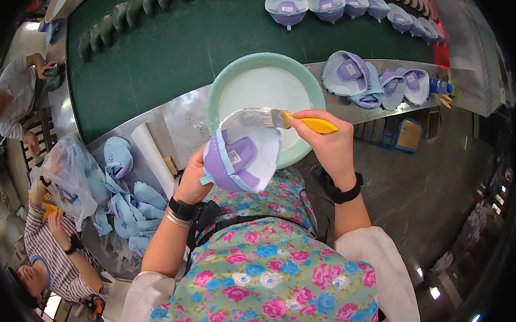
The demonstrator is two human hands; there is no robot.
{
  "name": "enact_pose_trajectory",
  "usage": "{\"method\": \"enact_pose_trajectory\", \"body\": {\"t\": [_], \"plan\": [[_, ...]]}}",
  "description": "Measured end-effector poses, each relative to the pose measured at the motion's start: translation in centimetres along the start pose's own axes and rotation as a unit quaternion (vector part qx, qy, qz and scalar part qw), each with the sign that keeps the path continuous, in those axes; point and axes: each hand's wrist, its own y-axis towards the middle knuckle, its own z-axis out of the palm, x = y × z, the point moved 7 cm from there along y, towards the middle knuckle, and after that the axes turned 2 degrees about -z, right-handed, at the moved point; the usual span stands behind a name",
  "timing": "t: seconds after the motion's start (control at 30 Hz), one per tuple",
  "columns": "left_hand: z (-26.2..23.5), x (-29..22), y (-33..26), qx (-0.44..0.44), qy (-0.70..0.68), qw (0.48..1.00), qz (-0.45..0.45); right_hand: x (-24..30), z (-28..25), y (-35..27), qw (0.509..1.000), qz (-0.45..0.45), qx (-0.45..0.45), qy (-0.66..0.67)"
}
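Observation:
My left hand [193, 179] grips a purple and light-blue shoe upper [244, 156] by its side, its pale inside turned up toward me. In my right hand [328, 140] is a paintbrush [313, 123] with a yellow handle. The light bristles touch the far rim of the shoe upper. Just beyond both hands stands a wide mint-green basin [314, 88] holding a milky white liquid [260, 91]; the shoe upper hangs over its near edge and hides part of it.
More shoe uppers [350, 74] lie on the metal ledge at right; others [286, 9] line the green conveyor belt [165, 66], with dark shoe lasts [119, 18] at far left. Blue uppers [133, 208] heap at left, near a co-worker in a striped shirt [58, 247] with a plastic bag [69, 182].

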Motion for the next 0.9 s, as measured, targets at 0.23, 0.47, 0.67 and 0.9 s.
{"method": "enact_pose_trajectory", "body": {"t": [0.23,0.47,0.67,0.9], "plan": [[0.8,-2.0,0.5,-0.045,0.048,0.99,0.127,0.2,0.9,-2.0,0.996,0.078,-0.007,-0.034],[0.7,-3.1,0.4,-0.052,0.13,0.974,0.178,3.0,0.3,-3.4,0.992,0.104,0.028,0.06],[2.3,-3.5,0.8,-0.094,0.009,0.985,0.143,1.5,-1.4,-0.5,0.999,0.018,-0.021,-0.036],[2.1,0.3,2.7,-0.019,-0.156,0.985,-0.072,6.4,-2.0,1.3,0.991,-0.066,0.086,0.081]]}}
